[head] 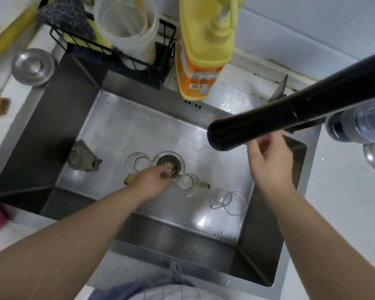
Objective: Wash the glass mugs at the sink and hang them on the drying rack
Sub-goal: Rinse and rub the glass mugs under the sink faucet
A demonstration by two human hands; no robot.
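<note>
Three glass mugs lie on the floor of the steel sink (121, 126). One with a yellow handle (136, 164) sits left of the drain (168, 165). One with a green handle (188, 184) lies just right of my left hand (153, 184). A clear-handled mug (231, 201) lies on its side at the right. My left hand reaches down between the first two mugs, fingers curled near the drain, holding nothing I can see. My right hand (268, 161) hovers above the sink under the black faucet spout (268, 122), fingers loosely apart and empty.
A yellow dish soap bottle (201, 50) stands at the sink's back edge beside a black wire caddy (117, 48) holding a scourer and a plastic jug. A crumpled grey cloth (82, 158) lies in the sink at left. A drain lid (33, 66) rests on the counter.
</note>
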